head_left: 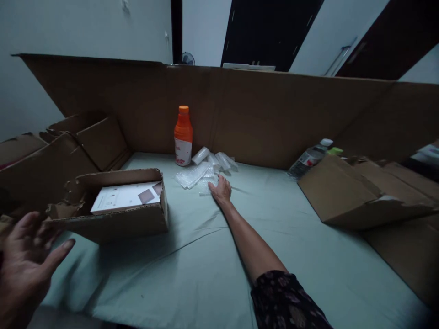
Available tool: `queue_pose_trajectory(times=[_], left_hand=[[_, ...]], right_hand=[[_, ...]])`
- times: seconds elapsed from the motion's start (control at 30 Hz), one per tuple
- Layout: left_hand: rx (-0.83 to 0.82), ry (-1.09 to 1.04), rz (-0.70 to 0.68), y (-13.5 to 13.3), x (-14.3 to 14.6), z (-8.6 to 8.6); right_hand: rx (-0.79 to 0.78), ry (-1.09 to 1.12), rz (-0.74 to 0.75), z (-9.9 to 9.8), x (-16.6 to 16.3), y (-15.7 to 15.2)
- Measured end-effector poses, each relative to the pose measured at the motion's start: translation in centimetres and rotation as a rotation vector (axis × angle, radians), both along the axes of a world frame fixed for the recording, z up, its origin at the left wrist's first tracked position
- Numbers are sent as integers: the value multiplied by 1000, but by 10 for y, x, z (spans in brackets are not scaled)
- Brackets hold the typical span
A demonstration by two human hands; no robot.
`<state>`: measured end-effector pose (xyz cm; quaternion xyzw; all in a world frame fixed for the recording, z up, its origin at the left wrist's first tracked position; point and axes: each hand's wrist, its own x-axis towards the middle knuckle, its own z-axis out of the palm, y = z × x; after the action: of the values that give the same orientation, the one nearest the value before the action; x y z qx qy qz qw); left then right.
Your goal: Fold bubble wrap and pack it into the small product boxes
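Note:
My right hand (221, 188) reaches far across the pale green cloth (206, 256), its fingers resting on the edge of a pile of bubble wrap pieces (202, 171); whether they pinch a piece is hidden. My left hand (24, 265) hovers open at the lower left, fingers spread, just short of a small open cardboard box (116, 219). Inside that box lies a white flat package (125, 196) with brown squares on it. An orange bottle (183, 135) with a white label stands upright behind the bubble wrap.
A tall cardboard wall (260, 109) runs along the back. Opened cardboard boxes (51, 160) stand at the left. At the right lies a flattened cardboard box (356, 196), and a clear plastic bottle (308, 158) lies tilted behind it.

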<state>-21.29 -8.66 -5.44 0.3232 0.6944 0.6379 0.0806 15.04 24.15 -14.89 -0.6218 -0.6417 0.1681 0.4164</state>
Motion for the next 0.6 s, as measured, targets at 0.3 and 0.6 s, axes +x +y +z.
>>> queue_pose_trajectory(times=[0.3,0.6], left_hand=[[-71,-225,-63,28,20,-54],[-175,-49,-125,19,27,-56]], right_hand=[[2,63,14,8,24,-18],[-49,31,10,30,167,-66]])
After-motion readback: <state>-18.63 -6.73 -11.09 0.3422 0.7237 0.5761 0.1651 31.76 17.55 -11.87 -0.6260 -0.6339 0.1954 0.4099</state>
